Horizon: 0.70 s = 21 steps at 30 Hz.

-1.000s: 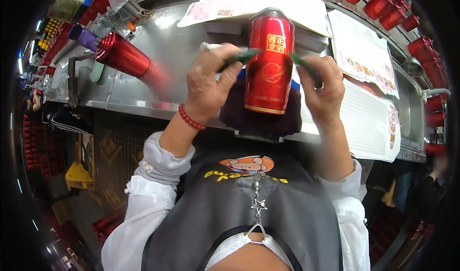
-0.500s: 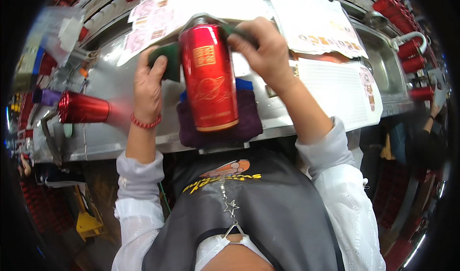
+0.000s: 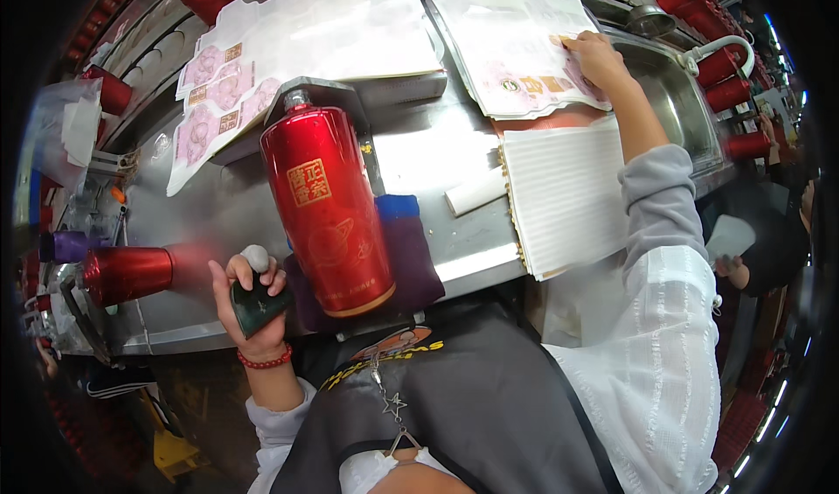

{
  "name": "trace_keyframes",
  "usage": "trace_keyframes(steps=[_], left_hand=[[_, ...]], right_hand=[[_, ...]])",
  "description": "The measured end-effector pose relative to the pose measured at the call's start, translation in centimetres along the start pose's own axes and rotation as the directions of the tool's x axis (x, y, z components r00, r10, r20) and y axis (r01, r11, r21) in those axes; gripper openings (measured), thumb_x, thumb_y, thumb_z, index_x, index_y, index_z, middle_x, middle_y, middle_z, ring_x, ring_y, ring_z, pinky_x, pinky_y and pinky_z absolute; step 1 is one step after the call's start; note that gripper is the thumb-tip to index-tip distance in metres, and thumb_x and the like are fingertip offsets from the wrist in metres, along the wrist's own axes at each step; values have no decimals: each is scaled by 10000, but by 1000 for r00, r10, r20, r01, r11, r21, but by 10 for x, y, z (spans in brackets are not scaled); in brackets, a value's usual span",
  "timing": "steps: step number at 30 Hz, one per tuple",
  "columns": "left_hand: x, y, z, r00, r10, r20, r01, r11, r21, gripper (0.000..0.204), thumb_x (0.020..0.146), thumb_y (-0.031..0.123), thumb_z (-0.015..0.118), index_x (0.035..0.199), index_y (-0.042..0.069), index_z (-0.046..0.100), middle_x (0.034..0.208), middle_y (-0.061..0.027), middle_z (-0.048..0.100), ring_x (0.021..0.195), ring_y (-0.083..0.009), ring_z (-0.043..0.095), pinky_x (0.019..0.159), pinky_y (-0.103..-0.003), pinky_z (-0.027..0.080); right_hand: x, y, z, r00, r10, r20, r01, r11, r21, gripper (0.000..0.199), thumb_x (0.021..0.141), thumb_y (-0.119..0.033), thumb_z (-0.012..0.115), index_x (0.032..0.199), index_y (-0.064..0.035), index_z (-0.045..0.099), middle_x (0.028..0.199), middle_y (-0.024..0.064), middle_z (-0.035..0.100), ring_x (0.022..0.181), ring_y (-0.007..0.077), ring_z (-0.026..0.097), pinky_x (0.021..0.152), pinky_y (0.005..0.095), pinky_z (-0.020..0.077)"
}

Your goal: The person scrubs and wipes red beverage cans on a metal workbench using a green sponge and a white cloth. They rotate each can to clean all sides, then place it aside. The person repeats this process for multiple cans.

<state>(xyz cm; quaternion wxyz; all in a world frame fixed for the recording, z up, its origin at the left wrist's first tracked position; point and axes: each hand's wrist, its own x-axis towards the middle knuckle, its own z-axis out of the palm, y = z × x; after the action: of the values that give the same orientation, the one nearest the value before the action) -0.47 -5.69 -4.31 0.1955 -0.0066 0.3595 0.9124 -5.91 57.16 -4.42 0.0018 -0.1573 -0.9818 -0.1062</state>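
A glossy red bottle with gold print leans in a dark metal stand, its lower end over a folded purple cloth. Left of the cloth, my left hand is closed around a flat dark green scraper. A pale rounded tip shows at its fingers; I cannot tell what it is. My right hand reaches far right, fingertips pinched at the top sheet of a stack of printed decal sheets. Whether that sheet is lifted is unclear.
Another pile of decal sheets lies at the back left. A ribbed white pad and a white roll lie to the right. Beyond are a sink and tap. A red cup-shaped vessel lies at the left.
Both hands have left the bottle's sides. My left hand has dropped toward the table's near edge with a green scraper; my right hand has gone over to the decal sheets.
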Motion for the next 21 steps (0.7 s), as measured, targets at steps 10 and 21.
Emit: trace_keyframes(steps=[10,21], left_hand=[[4,-14,5,990,26,-139,4,978,207,474,1125,378,328,771,88,452,862,-75,480,787,-152,471,710,-264,423],[-3,-17,-1,994,34,-103,-4,963,270,440,1126,366,335,815,83,466,828,-57,487,772,-145,491,719,-271,441]], right_hand=[[113,-105,-14,899,-436,-39,425,849,315,401,988,-29,487,1280,-181,717,1110,163,645,1044,331,649,954,409,500],[140,-163,-37,819,-566,-96,571,820,40,377,824,-80,754,1184,-191,731,1451,67,473,1333,310,469,1100,412,474]])
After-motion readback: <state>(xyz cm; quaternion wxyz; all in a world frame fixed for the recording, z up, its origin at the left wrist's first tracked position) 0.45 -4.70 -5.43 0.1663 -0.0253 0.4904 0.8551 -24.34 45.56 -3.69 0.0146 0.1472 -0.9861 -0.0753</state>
